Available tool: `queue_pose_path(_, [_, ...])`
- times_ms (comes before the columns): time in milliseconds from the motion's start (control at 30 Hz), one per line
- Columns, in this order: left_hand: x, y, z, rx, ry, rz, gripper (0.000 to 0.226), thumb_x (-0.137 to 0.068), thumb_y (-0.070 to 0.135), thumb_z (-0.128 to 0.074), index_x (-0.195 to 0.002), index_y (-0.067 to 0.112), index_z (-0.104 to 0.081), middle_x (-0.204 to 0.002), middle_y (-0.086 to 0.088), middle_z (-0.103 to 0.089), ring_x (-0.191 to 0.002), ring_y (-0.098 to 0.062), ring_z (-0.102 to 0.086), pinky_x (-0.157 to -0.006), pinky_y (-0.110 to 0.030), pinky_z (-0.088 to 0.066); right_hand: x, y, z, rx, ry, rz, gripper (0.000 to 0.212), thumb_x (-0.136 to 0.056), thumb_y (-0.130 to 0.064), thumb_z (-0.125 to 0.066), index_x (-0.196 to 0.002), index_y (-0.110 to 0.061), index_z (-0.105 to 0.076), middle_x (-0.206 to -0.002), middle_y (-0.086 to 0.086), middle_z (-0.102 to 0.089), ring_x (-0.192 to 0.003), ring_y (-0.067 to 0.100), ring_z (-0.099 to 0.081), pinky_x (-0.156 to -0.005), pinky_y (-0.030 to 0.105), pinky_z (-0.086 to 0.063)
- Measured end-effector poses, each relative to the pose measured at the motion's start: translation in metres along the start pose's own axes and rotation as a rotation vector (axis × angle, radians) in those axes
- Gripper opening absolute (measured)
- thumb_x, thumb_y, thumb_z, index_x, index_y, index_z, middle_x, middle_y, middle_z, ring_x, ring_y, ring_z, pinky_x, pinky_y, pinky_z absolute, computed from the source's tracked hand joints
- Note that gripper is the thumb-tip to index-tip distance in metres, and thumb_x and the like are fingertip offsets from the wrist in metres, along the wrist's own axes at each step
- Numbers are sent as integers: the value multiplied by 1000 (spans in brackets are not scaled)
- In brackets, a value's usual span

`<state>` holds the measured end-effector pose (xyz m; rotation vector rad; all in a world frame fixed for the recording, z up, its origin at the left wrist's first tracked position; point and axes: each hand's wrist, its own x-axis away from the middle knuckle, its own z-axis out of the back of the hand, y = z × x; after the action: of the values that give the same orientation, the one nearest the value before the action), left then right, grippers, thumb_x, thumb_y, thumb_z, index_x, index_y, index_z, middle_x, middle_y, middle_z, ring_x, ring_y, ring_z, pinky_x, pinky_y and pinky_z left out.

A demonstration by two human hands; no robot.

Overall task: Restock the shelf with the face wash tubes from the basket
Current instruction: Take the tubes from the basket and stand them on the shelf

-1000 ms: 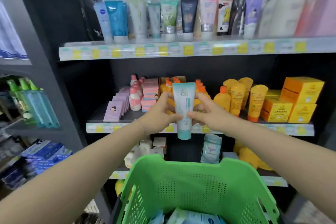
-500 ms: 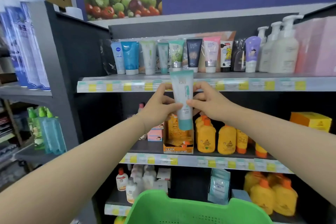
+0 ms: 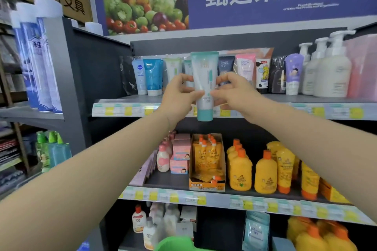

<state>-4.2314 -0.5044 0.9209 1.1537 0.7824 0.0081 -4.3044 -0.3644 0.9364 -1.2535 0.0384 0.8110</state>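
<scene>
Just in front of the top shelf point(image 3: 126, 109), in the head view, a face wash tube point(image 3: 204, 87) is held upright in the air, teal cap down and flat crimped end up. Its cap hangs level with the shelf's price strip, and its body covers part of the row of tubes point(image 3: 152, 76) standing on that shelf. It is not yet resting on the shelf.

The left hand point(image 3: 179, 96) pinches the tube's left edge between thumb and curled fingers. The right hand point(image 3: 234, 91) pinches the right edge in the same way, with its thumb tip at the front near the left thumb. Gripping at mid-body from both sides likely keeps the soft tube straight and its label facing out. That suits standing it on its cap like the others.

The shelved row also stands cap down, so the tube is already turned to match. The pale tubes directly behind it look like the same product, which probably explains why it is raised at this spot. Whether a free slot exists there is hidden by the tube and the hands.

Far below the top shelf, at the bottom edge of the view, only the green rim of the basket point(image 3: 175, 243) shows. Its contents are out of sight. Next, the cap probably has to clear the shelf lip before the tube goes in.
</scene>
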Motion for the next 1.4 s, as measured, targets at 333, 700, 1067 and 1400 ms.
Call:
queue_pose_path(333, [-101, 11, 23, -9, 169, 6, 30, -80, 4, -74, -104, 17, -61, -84, -5, -67, -71, -21, -70, -58, -28, -54, -97, -28, -10, -111, 23, -49, 37, -89, 2, -52, -116, -19, -67, -106, 14, -71, -84, 19, -60, -71, 31, -46])
queue_pose_path(700, [-205, -56, 13, -186, 88, 112, 53, -82, -3, -67, -128, 21, -61, -93, 0, -70, -98, -23, -67, -93, -37, -54, -199, 10, -36, -46, 112, -225, 35, -93, 0, -48, -127, 0, -54, -108, 13, -55, -92, 25, -57, -82, 35, -54])
queue_pose_path(1067, [-237, -95, 2, -393, -84, 243, 48, -86, -6, -47, -133, 4, -48, -131, -24, -52, -116, -38, -56, -99, -46, -48, -257, 45, -62, -66, 133, -384, 25, -94, 1, -44, -117, -4, -54, -92, 10, -59, -83, 18, -59, -71, 32, -57])
queue_pose_path(1400, [-247, -102, -6, -555, -64, 232, 37, -89, 4, -51, -126, 5, -50, -124, -19, -56, -115, -36, -55, -96, -40, -48, -276, 60, -69, -82, 113, -405, 17, -90, 2, -45, -94, -11, -55, -93, 11, -58, -67, 17, -51, -56, 28, -52])
